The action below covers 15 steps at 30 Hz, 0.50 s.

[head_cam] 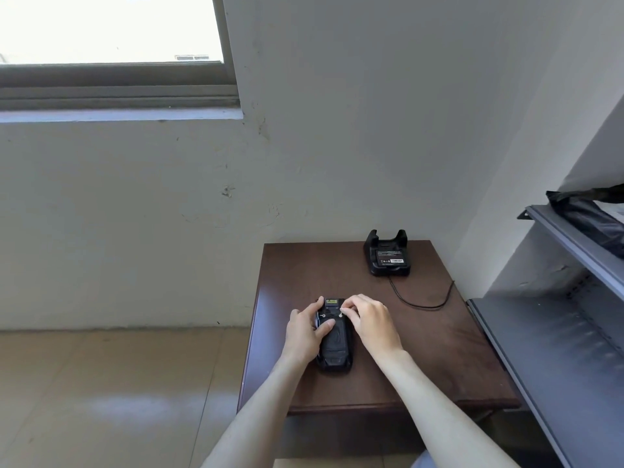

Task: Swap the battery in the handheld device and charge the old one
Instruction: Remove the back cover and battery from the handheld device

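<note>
Black handheld device [335,344], a chunky plastic unit, lies back-up on the near half of a dark brown wooden table [422,359], its long axis pointing away from the person. The left hand [304,329] grips the device from its left side: the fingers curl over the far left edge and the thumb lies across the back cover. The right hand [368,319] comes in from the right with its fingers bent, and its thumb and forefinger pinch a small silver fastener [341,314] at the upper right of the cover. A matching silver fastener [323,315] sits at the upper left, just beyond the left thumb, and a small yellow label [331,301] shows near the device's far end.

At the table's far edge, well apart from the hands, stands a black plastic charging cradle [388,270] with a flat black battery [391,257] in its slot, printed label up. A thin black cable [418,304] curves from the cradle across the tabletop to the right edge. Grey metal shelving [557,349] stands just right of the table, with a black plastic bag [591,217] on its upper shelf. A pale plastered wall [337,130] rises behind, with a bright window [111,28] at upper left, and beige floor tiles [101,383] lie to the left.
</note>
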### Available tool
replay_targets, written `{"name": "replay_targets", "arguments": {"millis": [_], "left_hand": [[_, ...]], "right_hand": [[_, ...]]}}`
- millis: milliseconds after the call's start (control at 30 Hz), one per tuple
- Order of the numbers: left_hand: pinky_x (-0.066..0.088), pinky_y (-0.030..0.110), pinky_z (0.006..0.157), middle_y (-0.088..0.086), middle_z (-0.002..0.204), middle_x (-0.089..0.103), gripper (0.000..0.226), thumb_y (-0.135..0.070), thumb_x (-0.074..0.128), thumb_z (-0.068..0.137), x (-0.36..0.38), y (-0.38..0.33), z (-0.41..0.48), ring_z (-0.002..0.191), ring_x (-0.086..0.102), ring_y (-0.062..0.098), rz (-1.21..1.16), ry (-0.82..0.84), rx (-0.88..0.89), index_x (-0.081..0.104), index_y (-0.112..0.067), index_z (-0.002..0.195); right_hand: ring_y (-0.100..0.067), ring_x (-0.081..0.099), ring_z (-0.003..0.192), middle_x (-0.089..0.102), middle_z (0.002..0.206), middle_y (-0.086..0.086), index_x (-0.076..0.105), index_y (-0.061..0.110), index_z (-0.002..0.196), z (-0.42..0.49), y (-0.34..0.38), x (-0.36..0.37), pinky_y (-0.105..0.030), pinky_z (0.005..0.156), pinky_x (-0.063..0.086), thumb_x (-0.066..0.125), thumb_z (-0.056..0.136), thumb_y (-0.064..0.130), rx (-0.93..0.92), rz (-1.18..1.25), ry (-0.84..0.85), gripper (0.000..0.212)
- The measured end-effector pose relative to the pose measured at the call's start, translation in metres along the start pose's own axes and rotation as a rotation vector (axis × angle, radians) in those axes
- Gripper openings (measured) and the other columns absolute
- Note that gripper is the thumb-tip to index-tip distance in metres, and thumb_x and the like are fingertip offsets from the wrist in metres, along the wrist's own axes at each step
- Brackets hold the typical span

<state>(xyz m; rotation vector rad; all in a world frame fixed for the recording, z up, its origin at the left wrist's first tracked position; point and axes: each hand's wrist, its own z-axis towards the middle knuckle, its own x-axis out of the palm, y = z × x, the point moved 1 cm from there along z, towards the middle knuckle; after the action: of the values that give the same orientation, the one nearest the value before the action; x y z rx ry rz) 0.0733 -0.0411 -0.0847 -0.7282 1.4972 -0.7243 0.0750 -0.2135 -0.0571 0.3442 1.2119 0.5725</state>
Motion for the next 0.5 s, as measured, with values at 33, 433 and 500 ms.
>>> {"name": "replay_targets", "arguments": {"millis": [33,433,500], "left_hand": [[0.046,0.029,0.097,0.014,0.111,0.057,0.063,-0.037,0.070,0.094,-0.001,-0.001,0.000,0.091,0.046,0.013,-0.003,0.005,0.001,0.045,-0.031,0.151],[0.060,0.042,0.069,-0.002,0.104,0.057,0.011,-0.018,0.070,0.094,-0.038,-0.012,0.002,0.088,0.064,0.025,0.168,-0.017,0.168,0.077,-0.011,0.100],[0.054,0.038,0.079,-0.002,0.113,0.063,0.010,-0.018,0.070,0.093,-0.045,-0.014,0.003,0.092,0.066,0.027,0.278,-0.007,0.246,0.079,-0.013,0.095]], "right_hand": [[-0.016,0.069,0.079,0.073,0.085,0.007,0.072,0.017,0.085,-0.001,0.001,0.000,-0.033,0.071,0.052,0.073,0.089,0.020,0.048,0.038,-0.004,0.005],[-0.006,0.064,0.119,0.067,0.134,0.000,0.067,0.013,0.132,-0.023,-0.002,-0.003,-0.001,0.094,0.043,0.070,0.093,0.011,0.324,0.540,0.173,0.039],[-0.008,0.064,0.119,0.067,0.135,-0.002,0.066,0.012,0.133,-0.023,-0.002,-0.001,0.002,0.091,0.041,0.072,0.091,0.008,0.336,0.542,0.161,0.042]]}}
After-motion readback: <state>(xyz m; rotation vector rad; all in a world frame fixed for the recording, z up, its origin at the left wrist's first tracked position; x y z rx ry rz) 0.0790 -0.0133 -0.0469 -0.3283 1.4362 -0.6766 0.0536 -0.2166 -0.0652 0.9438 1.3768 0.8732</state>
